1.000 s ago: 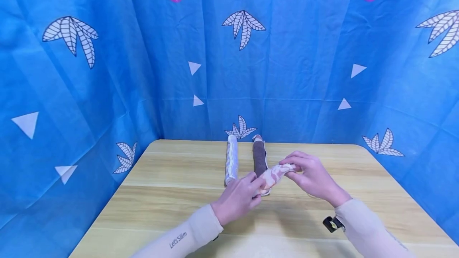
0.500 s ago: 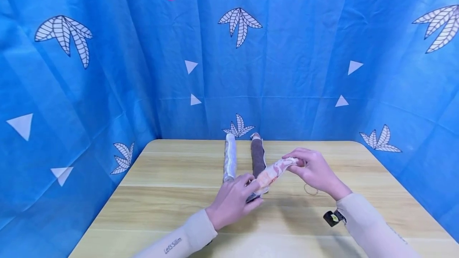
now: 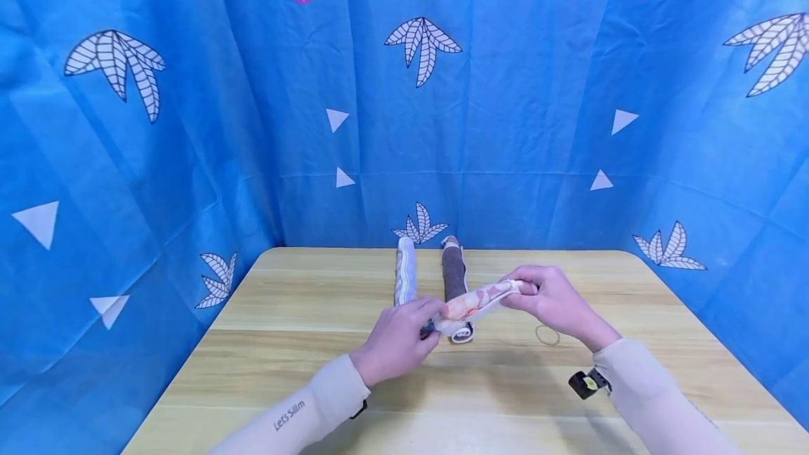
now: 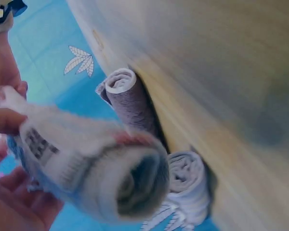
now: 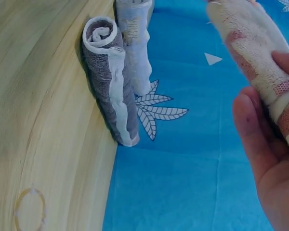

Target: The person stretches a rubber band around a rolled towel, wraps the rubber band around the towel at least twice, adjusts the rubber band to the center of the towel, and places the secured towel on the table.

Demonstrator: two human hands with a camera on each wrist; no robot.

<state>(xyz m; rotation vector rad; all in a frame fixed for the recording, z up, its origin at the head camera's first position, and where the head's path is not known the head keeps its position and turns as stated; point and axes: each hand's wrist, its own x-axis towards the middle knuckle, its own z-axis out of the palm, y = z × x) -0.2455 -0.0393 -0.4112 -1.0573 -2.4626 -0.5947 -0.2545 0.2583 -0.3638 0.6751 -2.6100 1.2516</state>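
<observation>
A rolled towel [image 3: 482, 299], white with pink and orange patches, is held in the air between both hands. My left hand [image 3: 395, 343] grips it near its left end; in the left wrist view the roll [image 4: 94, 163] shows its open spiral end, slightly blurred. My right hand [image 3: 553, 304] pinches the other end between thumb and fingers, as the right wrist view also shows. Behind the held roll a dark grey-brown rolled towel [image 3: 454, 272] lies on the table, partly covered. Left of it lies a pale lavender rolled towel [image 3: 406, 269], its near end hidden by my left hand.
A thin rubber band [image 3: 547, 335] lies on the wooden table [image 3: 284, 350] below my right hand. Blue patterned cloth [image 3: 505, 104] hangs behind the table and along its sides. A small black device [image 3: 584, 384] is strapped at the right wrist.
My left hand has shifted left and slightly down along the roll, and the roll now lies flatter. My right hand has kept its grip with little movement. The two towels on the table have stayed put.
</observation>
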